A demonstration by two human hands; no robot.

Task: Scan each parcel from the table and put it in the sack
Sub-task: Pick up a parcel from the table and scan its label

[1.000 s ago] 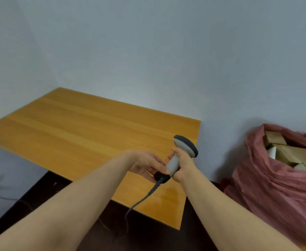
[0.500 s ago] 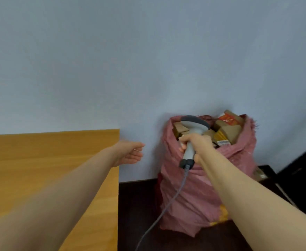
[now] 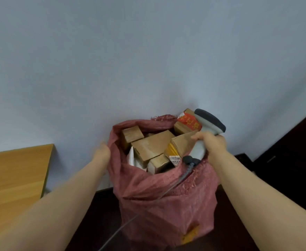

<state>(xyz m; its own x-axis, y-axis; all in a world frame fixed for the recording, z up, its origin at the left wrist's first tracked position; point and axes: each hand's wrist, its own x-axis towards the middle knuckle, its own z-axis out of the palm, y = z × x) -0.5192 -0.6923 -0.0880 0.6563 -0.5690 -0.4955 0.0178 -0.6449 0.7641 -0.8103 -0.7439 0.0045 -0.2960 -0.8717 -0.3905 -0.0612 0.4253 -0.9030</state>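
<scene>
Nearest, both bare forearms reach forward and down on either side of the red woven sack (image 3: pixel 157 200), which stands on the dark floor (image 3: pixel 97 214) just right of the wooden table (image 3: pixel 12 174). A grey cable (image 3: pixel 173 185) trails up across the front of the sack to the scanner (image 3: pixel 201 147). It drapes over the cloth because the scanner is held right above the sack's near rim.

The right hand (image 3: pixel 211 142) is wrapped round the scanner's handle, fingers curled. The dark head is tipped up and away over the far right of the sack's mouth, not aimed at any label that I can make out.

The left hand (image 3: pixel 102 153) is at the sack's left rim, outside the cloth, touching it or just beside it. It is motion-blurred, so I cannot tell whether the fingers are spread, curled or pinching the cloth. Placed there, it looks meant to steady the sack or widen its mouth.

Inside, the parcels (image 3: pixel 154 145) fill the sack to its rim. They are brown boxes jammed in at angles, one with a yellow side, and one with a red label pokes above the back edge. With the sack packed this full, I judge the task to be far along, perhaps at its end. Behind everything is a plain pale wall (image 3: pixel 148 51)
</scene>
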